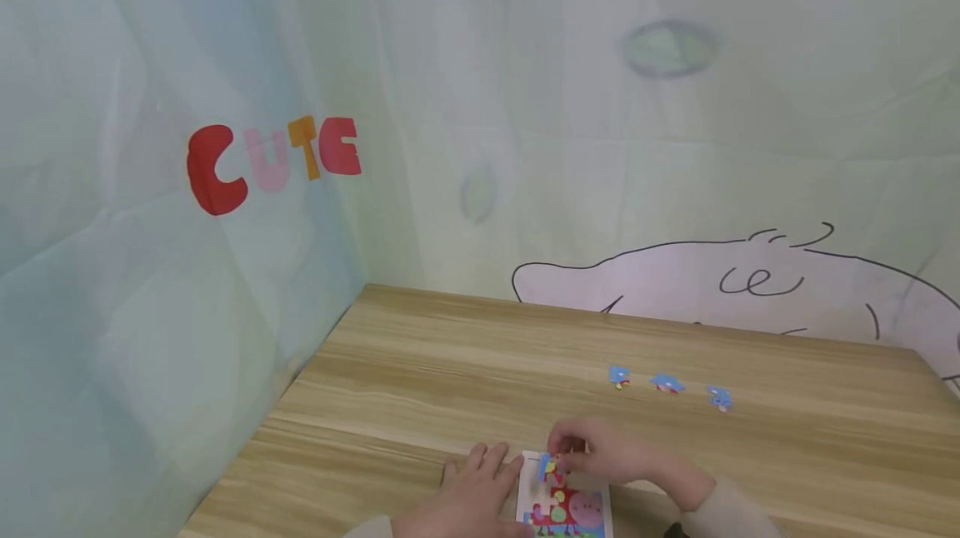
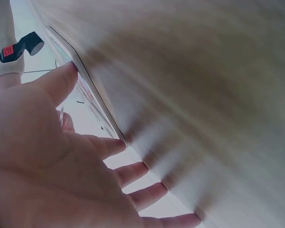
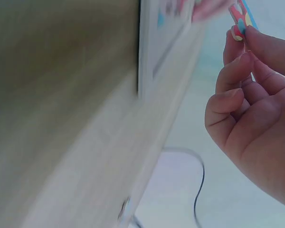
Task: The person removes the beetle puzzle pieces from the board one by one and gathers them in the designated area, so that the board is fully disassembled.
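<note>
On the table at the front lies a white-bordered jigsaw board (image 1: 528,484), with a pink-and-red cartoon picture partly assembled on its lower part. My left hand (image 1: 471,498) spreads its fingers at the board's left side, fingertips on the table. In the left wrist view the thumb (image 2: 61,80) rests against the board's edge. My right hand (image 1: 603,452) is over the board's upper right. It pinches a blue, red and yellow jigsaw piece (image 3: 241,21) between thumb and index finger, while the other fingers curl toward the palm.
Three loose blue jigsaw pieces lie in a row farther back: a left one (image 1: 618,376), a middle one (image 1: 667,383) and a right one (image 1: 720,397). Behind the wooden table (image 1: 420,371) hangs a pale cloth backdrop (image 1: 480,88), with another along the left side.
</note>
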